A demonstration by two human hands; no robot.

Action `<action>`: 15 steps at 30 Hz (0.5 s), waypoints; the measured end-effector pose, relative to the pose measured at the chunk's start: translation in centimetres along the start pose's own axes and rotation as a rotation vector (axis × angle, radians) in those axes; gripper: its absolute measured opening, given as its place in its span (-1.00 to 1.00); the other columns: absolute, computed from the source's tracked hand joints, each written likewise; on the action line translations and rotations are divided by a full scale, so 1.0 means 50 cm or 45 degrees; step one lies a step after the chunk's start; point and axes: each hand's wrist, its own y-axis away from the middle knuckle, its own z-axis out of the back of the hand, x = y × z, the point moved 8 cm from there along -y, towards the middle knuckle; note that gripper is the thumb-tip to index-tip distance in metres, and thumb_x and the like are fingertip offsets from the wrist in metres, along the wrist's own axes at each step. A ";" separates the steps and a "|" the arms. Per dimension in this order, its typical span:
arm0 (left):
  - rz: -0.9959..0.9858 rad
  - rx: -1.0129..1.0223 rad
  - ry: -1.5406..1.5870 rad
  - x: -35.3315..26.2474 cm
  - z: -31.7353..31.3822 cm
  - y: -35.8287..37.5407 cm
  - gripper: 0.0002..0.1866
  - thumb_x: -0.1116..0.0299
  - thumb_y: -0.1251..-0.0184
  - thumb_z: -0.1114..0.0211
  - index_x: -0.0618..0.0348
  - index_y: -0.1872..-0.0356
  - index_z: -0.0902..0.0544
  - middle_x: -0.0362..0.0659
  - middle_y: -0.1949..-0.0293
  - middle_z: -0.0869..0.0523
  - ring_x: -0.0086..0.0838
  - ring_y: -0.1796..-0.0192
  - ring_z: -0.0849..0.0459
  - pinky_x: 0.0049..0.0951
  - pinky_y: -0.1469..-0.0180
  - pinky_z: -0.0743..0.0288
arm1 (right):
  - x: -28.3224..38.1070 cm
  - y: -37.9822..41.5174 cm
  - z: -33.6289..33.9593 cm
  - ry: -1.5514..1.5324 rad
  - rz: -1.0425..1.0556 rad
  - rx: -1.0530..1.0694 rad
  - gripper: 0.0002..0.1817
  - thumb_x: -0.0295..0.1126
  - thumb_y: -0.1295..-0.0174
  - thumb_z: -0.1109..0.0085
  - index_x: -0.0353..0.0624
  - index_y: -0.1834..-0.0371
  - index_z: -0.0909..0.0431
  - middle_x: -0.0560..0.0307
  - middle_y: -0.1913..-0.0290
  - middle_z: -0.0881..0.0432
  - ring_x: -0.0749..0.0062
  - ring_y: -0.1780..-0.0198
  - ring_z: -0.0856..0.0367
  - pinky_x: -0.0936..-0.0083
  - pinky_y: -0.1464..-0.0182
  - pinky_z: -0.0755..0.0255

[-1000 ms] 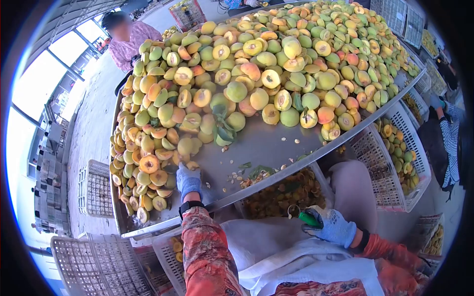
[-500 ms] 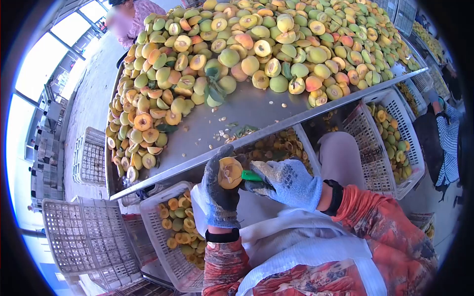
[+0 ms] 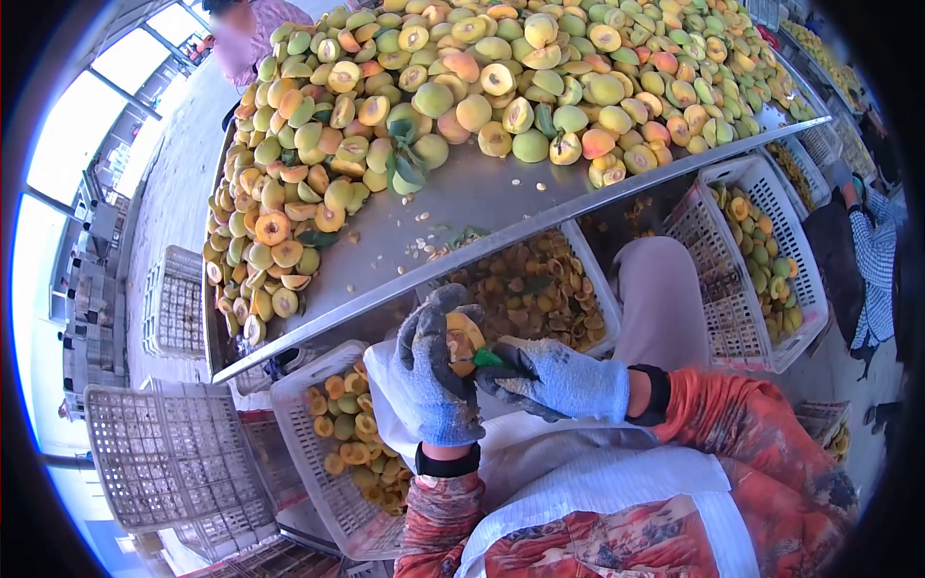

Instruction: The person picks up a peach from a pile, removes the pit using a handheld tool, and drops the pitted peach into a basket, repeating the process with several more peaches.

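My left hand (image 3: pixel 432 361), in a blue-grey glove with dark soiled fingers, is wrapped round a halved yellow fruit (image 3: pixel 463 344), its cut face turned to the right. My right hand (image 3: pixel 559 378), gloved the same way, grips a small tool with a green handle (image 3: pixel 487 357). The tool's tip meets the fruit's cut side; its exact shape is hidden by the fruit and fingers. Both hands are above my lap, just below the front edge of a metal table (image 3: pixel 385 292) that bears a large heap of halved fruit (image 3: pixel 462 91).
A crate of halved fruit (image 3: pixel 323 482) stands at lower left, another with fruit scraps (image 3: pixel 588 250) under the table edge, and a third (image 3: pixel 790 231) at right. Empty crates (image 3: pixel 164 453) stand at far left. One person (image 3: pixel 265 34) is at upper left, another (image 3: pixel 872 270) at far right.
The fruit has turned in my left hand, showing its cut face more from the side. Both hands sit slightly lower in view, and the table has shifted up a little.
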 end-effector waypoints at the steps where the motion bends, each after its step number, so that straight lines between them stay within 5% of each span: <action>1: -0.030 -0.039 -0.009 -0.004 0.003 0.002 -0.68 0.33 -0.33 0.02 0.38 0.10 -0.55 -0.07 0.17 -0.64 -0.44 0.17 -0.63 -0.52 0.12 -0.48 | -0.023 0.013 -0.020 -0.391 -0.395 0.205 -0.66 -0.15 -0.23 -0.07 -0.16 0.10 -0.40 0.09 0.63 -0.49 0.36 0.63 -0.50 0.46 0.61 -0.29; 2: -0.062 -0.077 -0.016 -0.009 0.006 0.003 -0.67 0.33 -0.33 0.02 0.40 0.10 -0.55 -0.07 0.18 -0.64 -0.44 0.17 -0.63 -0.52 0.12 -0.48 | -0.031 0.039 -0.051 -0.783 -0.791 0.407 -0.65 -0.13 -0.25 -0.06 -0.17 0.10 -0.39 0.17 0.65 -0.46 0.49 0.65 -0.47 0.55 0.64 -0.27; 3: -0.064 -0.075 -0.014 -0.014 0.006 0.001 -0.67 0.33 -0.33 0.02 0.40 0.10 -0.55 -0.07 0.18 -0.64 -0.44 0.17 -0.63 -0.52 0.12 -0.48 | -0.034 0.047 -0.069 -1.208 -0.888 0.378 -0.53 0.05 -0.28 0.09 -0.18 0.11 -0.41 0.27 0.71 -0.36 0.63 0.70 -0.36 0.68 0.63 -0.22; 5: 0.204 0.048 0.295 0.010 -0.003 -0.005 -0.68 0.34 -0.33 0.00 0.39 0.09 -0.54 -0.06 0.16 -0.64 -0.43 0.15 -0.62 -0.50 0.10 -0.48 | -0.039 0.038 -0.051 -1.135 -0.807 0.487 -0.51 0.07 -0.27 0.09 -0.18 0.11 -0.40 0.26 0.72 -0.36 0.62 0.71 -0.36 0.68 0.64 -0.22; 8: 0.070 0.109 0.245 0.041 -0.035 0.004 -0.52 0.61 -0.04 -0.13 0.20 -0.09 -0.42 -0.03 0.05 -0.58 -0.15 0.12 -0.60 -0.31 0.11 -0.48 | -0.066 0.032 -0.063 -1.081 -0.732 0.534 -0.54 0.03 -0.23 0.00 -0.16 0.07 -0.37 0.20 0.71 -0.42 0.48 0.71 -0.43 0.58 0.63 -0.32; 10: 0.076 0.097 0.242 0.035 -0.048 0.002 -0.51 0.63 -0.03 -0.13 0.19 -0.09 -0.42 -0.05 0.05 -0.59 -0.17 0.11 -0.60 -0.33 0.12 -0.49 | -0.037 0.015 0.008 0.621 0.024 -0.232 -0.60 -0.12 -0.16 -0.08 -0.16 0.05 -0.36 0.05 0.63 -0.52 0.24 0.61 -0.54 0.38 0.54 -0.41; 12: 0.088 0.097 0.240 0.039 -0.062 0.010 -0.50 0.64 -0.01 -0.12 0.19 -0.09 -0.42 -0.06 0.05 -0.59 -0.19 0.10 -0.60 -0.34 0.13 -0.49 | -0.037 0.021 0.004 0.760 -0.155 -0.118 -0.64 -0.22 -0.09 -0.11 -0.15 0.09 -0.36 -0.09 0.50 -0.57 0.08 0.45 -0.59 0.23 0.42 -0.44; 15: 0.097 -0.011 0.196 0.046 -0.063 0.023 -0.48 0.64 0.03 -0.13 0.19 -0.09 -0.42 -0.09 0.08 -0.62 -0.19 0.12 -0.62 -0.34 0.19 -0.51 | -0.065 0.016 -0.012 0.176 -0.259 0.051 -0.54 -0.20 -0.05 -0.17 -0.23 0.05 -0.34 -0.17 0.36 -0.57 0.01 0.47 -0.58 0.24 0.46 -0.44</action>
